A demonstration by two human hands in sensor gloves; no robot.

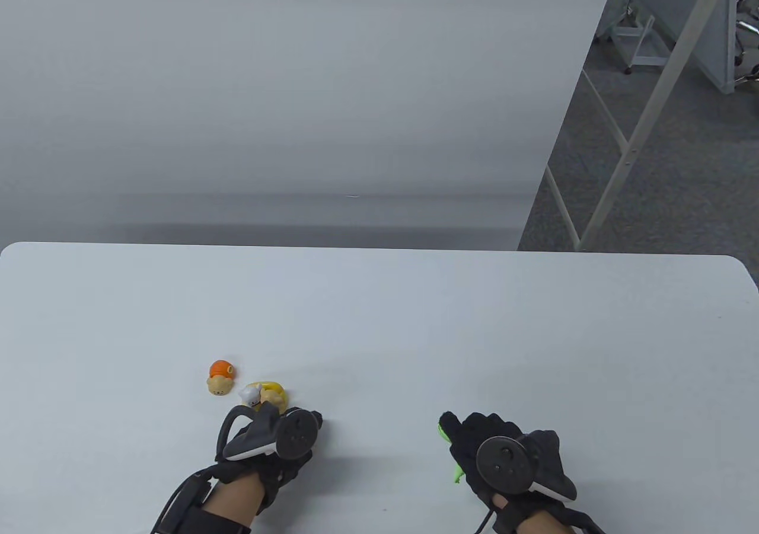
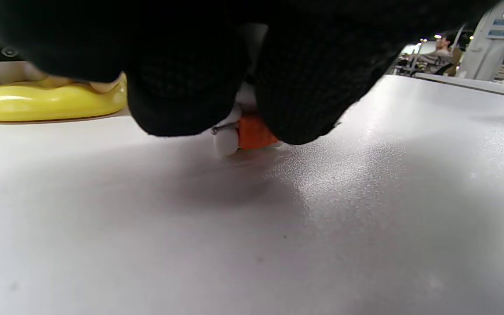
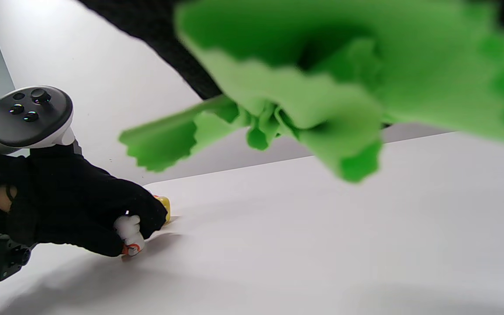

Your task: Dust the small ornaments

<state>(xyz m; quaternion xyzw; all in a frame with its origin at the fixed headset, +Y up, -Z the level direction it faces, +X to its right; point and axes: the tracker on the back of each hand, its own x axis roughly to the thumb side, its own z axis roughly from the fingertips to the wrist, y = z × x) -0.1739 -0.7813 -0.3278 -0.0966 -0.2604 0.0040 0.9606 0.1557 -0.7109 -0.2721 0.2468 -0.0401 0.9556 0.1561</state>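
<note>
- The white table [image 1: 415, 320] carries everything; no container stands on it, and no brand, label or writing can be read on anything in view.
- Two gloved hands come in from the near edge, each with one tracker strapped to its back.
- The right hand [image 1: 480, 448] rests low on the table right of centre, its fingers curled round one bunched green cloth [image 1: 449, 439] — in the right wrist view the cloth's ragged folds [image 3: 304, 83] hang out from the glove and fill the top of the picture.
- The left hand [image 1: 278, 439] sits left of centre with its fingers [image 2: 182, 100] curled down around a small white and orange ornament [image 3: 130, 236]; the figure's base touches the table, and its white and orange parts [image 2: 243, 133] peek out between two fingertips.
- Three ornaments can be counted in all, grouped close together at the near left of the table.
- The yellow ornament [image 1: 270, 395], a rounded yellow base with a small white figure on it, lies just beyond the left hand; the left wrist view shows its glossy yellow rim [image 2: 46, 103] on the table just beside the fingers.
- The orange and tan ornament [image 1: 220, 377] lies a little farther left — near the yellow one but apart from it, untouched by either hand.
</note>
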